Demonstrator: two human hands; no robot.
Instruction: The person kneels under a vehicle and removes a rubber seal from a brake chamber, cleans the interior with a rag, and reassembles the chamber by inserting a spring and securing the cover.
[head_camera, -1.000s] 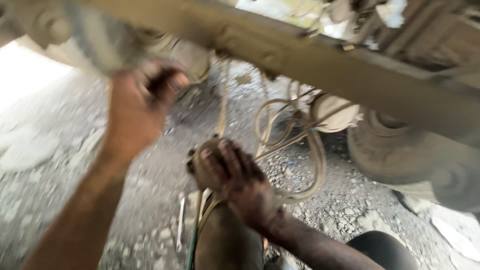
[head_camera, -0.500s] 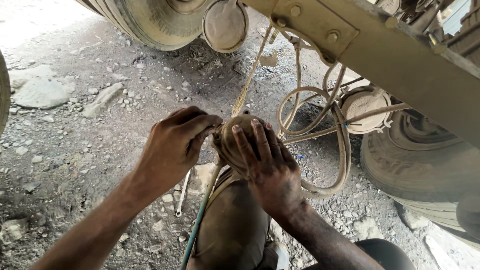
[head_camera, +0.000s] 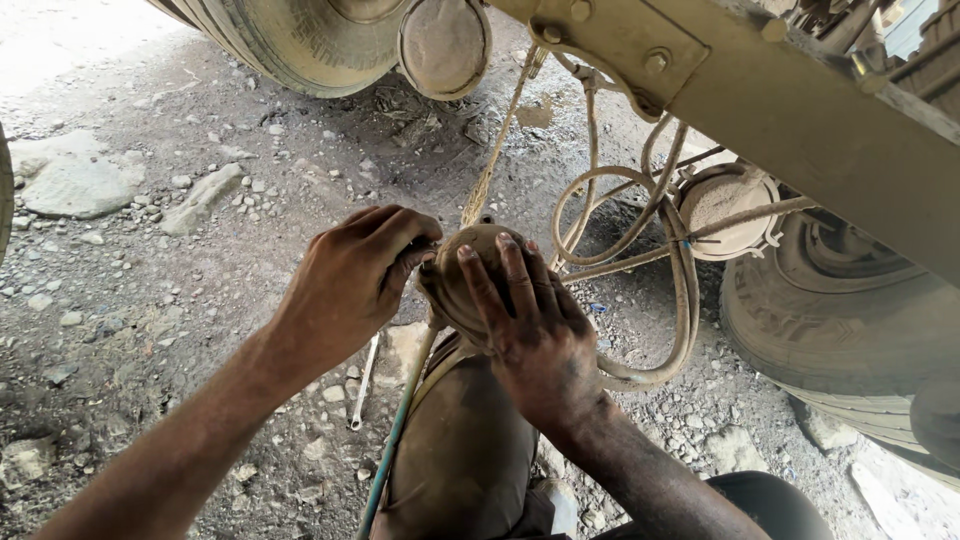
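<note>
While both hands worked at it, the round metal chamber sat at the middle of the view, below the vehicle's tan frame beam and above the gravel ground. Item: one domed canister, dull brown, coated in dust and grease, its rounded cap facing the camera; a larger dirt-caked cylindrical body continued beneath it toward the viewer. A frayed rope ran from the frame down to the top of the dome.

Left hand: fingers curled together, tips pressed against the left edge of the dome at its rim; whether they pinched a small part there could not be told. Right hand: grease-blackened, fingers spread apart and laid flat over the right face of the dome, gripping it from above.

Adjacent items: coiled tan hoses looping just right of the chamber; a second round chamber beyond the hoses, beside a tyre; a third disc-shaped unit near the top, next to another tyre; a teal hose running along the left of the large body; a slim spanner lying on the gravel below the left wrist; scattered stones to the left.
</note>
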